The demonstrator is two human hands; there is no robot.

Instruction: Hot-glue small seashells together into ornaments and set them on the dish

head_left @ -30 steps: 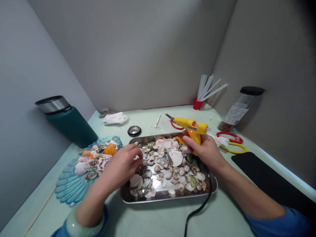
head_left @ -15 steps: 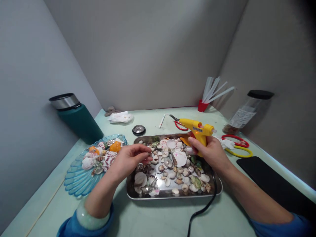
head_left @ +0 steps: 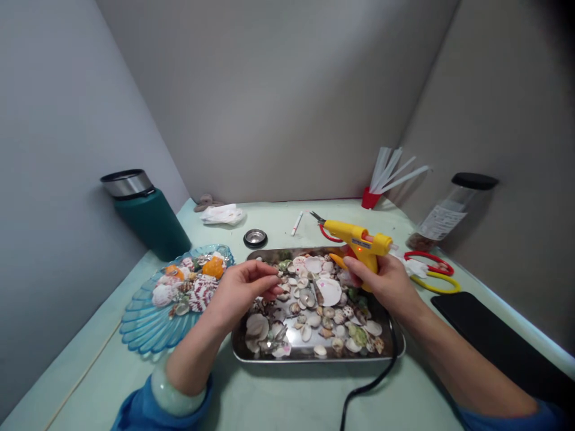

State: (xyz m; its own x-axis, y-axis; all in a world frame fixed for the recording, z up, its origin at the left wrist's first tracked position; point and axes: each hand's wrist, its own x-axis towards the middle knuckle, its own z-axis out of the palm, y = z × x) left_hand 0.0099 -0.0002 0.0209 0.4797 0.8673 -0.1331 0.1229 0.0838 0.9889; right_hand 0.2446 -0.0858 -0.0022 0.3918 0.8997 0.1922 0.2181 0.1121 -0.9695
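Observation:
My right hand (head_left: 390, 280) is wrapped round the grip of a yellow hot glue gun (head_left: 354, 235). Its nozzle points left above the far side of the tray, and an orange light glows on its body. Over the tray's left part, my left hand (head_left: 242, 288) has thumb and fingers pinched together; whatever they hold is too small to make out. Below both hands lies the metal tray (head_left: 318, 360), full of mixed seashells (head_left: 330, 291). Left of it stands a blue scalloped glass plate (head_left: 148, 335) with a cluster of shells (head_left: 204, 292) on it.
The gun's black cord (head_left: 362, 390) runs over the tray's front edge. A green bottle (head_left: 153, 224) stands at left. Behind are a lid (head_left: 255, 238), tissue (head_left: 223, 214) and marker (head_left: 297, 223). At right are glue sticks (head_left: 384, 170), a jar (head_left: 442, 218), scissors handles (head_left: 442, 282) and a phone-like black slab (head_left: 476, 323).
The view has shifted slightly. My left hand has moved a little to the right over the tray, still pinched. The glue gun stays in my right hand in nearly the same place.

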